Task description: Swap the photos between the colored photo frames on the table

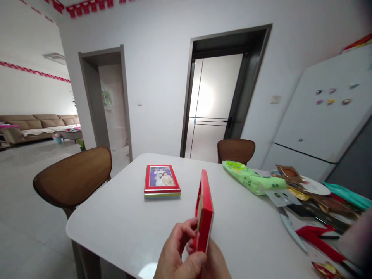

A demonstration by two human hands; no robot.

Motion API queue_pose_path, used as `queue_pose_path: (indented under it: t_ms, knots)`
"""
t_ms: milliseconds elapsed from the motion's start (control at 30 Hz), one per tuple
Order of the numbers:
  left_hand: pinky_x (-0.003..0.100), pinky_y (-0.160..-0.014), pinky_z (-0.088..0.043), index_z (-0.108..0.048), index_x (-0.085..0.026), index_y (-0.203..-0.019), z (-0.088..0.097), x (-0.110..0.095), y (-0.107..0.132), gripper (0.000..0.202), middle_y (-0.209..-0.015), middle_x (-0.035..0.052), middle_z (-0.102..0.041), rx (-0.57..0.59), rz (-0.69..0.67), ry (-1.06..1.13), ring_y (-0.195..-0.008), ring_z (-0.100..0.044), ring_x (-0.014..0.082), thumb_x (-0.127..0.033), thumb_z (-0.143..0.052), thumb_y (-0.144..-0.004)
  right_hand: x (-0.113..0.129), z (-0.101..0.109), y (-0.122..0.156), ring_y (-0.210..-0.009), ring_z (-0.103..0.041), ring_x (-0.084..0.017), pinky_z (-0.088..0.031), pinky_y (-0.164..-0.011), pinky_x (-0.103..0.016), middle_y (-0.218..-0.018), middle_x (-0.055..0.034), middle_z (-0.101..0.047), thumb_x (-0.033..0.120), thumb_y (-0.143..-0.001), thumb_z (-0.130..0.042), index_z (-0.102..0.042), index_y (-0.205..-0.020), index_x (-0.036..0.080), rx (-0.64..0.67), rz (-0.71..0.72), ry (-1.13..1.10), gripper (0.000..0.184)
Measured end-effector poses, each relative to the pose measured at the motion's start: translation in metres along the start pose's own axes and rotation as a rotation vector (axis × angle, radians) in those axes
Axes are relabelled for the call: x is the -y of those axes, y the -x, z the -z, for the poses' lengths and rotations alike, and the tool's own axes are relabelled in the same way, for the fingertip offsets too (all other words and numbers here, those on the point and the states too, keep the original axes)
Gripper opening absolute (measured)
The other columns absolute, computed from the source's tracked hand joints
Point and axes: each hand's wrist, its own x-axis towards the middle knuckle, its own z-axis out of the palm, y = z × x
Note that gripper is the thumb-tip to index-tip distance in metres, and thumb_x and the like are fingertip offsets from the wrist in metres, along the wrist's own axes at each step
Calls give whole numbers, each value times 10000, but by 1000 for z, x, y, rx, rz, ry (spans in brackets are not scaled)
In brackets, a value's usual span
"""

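Note:
A red picture frame [207, 211] stands upright between my hands, turned almost edge-on, with a brown backing just visible on its left side. My left hand [176, 254] grips its lower left part, thumb along the bottom edge and fingers at the back face. Behind the lower right side is my right hand [218, 260], mostly hidden by the picture frame; it appears to support it from that side. Farther back on the white table [116, 217] lies a red-rimmed framed photo [162, 177] of people, resting on another flat piece with a yellow-green edge.
A green packet [255, 180] lies at the table's right, beside a cluttered pile holding a red-handled tool [319, 242] and a pale curved blade [292, 232]. Something pinkish and blurred fills the right edge. Brown chairs [75, 178] stand left and behind.

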Motion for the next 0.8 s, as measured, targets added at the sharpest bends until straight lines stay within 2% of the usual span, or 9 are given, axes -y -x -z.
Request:
queue_pose_path:
  t_ms: [100, 167, 233, 300, 333, 400, 500, 700, 800]
  knots:
    - [354, -861, -408, -260, -215, -1166, -2, -7, -20, 653, -1190, 103, -474, -106, -18, 66, -1044, -480, 243, -379, -626, -651, 3, 52, -16, -665, -627, -208, -495, -552, -334, -857, -37, -657, 498, -739, -414, -384, -1195, 225, -202, -253, -341, 532]
    - [341, -856, -423, -199, -215, -1239, -4, 0, -33, 744, -1222, 96, -449, -85, 17, 92, -1045, -482, 233, -290, -636, -642, -1, 94, -30, -606, -628, -213, -490, -547, -344, -779, -30, -672, 447, -686, -515, -332, -1234, 216, -274, -409, -416, 621]
    - [320, -820, -453, -307, -191, -1203, -10, 20, -44, 642, -1195, 84, -479, 8, 71, 107, -1023, -498, 227, -224, -618, -642, -11, 134, -44, -597, -630, -220, -487, -572, -352, -720, -39, -676, 400, -681, -524, -321, -1249, 183, -324, -461, -249, 641]
    - [290, -756, -483, -382, -182, -1150, -20, 49, -52, 559, -1143, 65, -526, 67, 108, 55, -981, -524, 214, -166, -598, -635, -25, 168, -57, -645, -635, -222, -482, -611, -338, -743, -66, -679, 387, -699, -482, -391, -1211, 137, -352, -443, 124, 577]
    - [272, -732, -488, -393, -186, -1142, -26, 65, -55, 548, -1133, 54, -533, 75, 118, -24, -967, -531, 203, -141, -588, -631, -32, 183, -63, -686, -634, -224, -476, -633, -329, -777, -81, -678, 390, -702, -466, -440, -1174, 123, -348, -430, 317, 543]
    - [258, -722, -480, -417, -191, -1117, -38, 90, -60, 520, -1104, 36, -553, 83, 152, -250, -931, -544, 187, -120, -576, -627, -46, 206, -72, -773, -621, -247, -455, -680, -329, -846, -113, -669, 385, -683, -477, -527, -1090, 105, -343, -420, 559, 497]
    - [285, -782, -438, -481, -185, -1037, -53, 111, -68, 438, -1058, 30, -574, 95, 194, -490, -912, -540, 199, -114, -572, -614, -61, 228, -79, -877, -580, -299, -413, -745, -353, -916, -157, -647, 371, -643, -516, -598, -999, 93, -347, -443, 730, 459]
    - [340, -804, -398, -540, -179, -946, -70, 114, -85, 354, -999, 60, -591, 94, 242, -597, -925, -521, 245, -114, -555, -599, -81, 246, -75, -872, -574, -300, -407, -699, -344, -929, -156, -643, 389, -681, -461, -586, -1036, 117, -321, -499, 969, 465]
    - [358, -819, -389, -555, -176, -956, -68, 116, -83, 367, -990, 68, -599, 74, 272, -598, -931, -520, 257, -150, -583, -591, -82, 249, -72, -839, -583, -296, -415, -681, -346, -901, -151, -648, 378, -687, -449, -592, -1021, 122, -293, -504, 1045, 445]
